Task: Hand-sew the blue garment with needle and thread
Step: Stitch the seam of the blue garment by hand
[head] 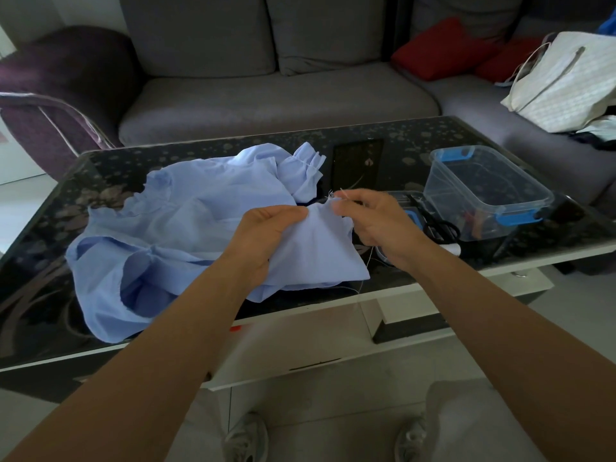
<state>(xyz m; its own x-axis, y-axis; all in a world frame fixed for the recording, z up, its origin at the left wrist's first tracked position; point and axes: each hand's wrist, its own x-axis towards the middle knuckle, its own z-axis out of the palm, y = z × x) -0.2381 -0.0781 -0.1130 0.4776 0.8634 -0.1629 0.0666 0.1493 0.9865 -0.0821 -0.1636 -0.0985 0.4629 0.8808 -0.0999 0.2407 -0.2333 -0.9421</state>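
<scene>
Two hands on the job here, both up over the near edge of the table (206, 150); the blue garment (186, 228) is spread in a crumpled heap across the left and middle of the dark patterned top, with one corner of it lifted up between the hands. The left hand (266, 231) has its fingers curled round a fold of that corner, thumb on top, gripping the cloth; the right hand (376, 225) is just beside it at the frayed top edge, thumb and forefinger pinched together. A thin sliver poking up past those fingertips looks like the needle (344, 193), though it's tiny so I wouldn't swear to every detail; the other right fingers are loosely curled underneath. A pale thread (361, 285) trails down from below the right hand and hangs past the table edge.

Off to the right on the table sits a clear plastic box (483, 191) with blue latches, open on top; black scissors (443, 228) lie right next to it, partly hidden behind the right hand. Behind the table there's a grey sofa (266, 78) with red cushions (443, 48) and a white bag (566, 81) on it; down at the bottom you can see the person's grey shoes (246, 438) on the floor.
</scene>
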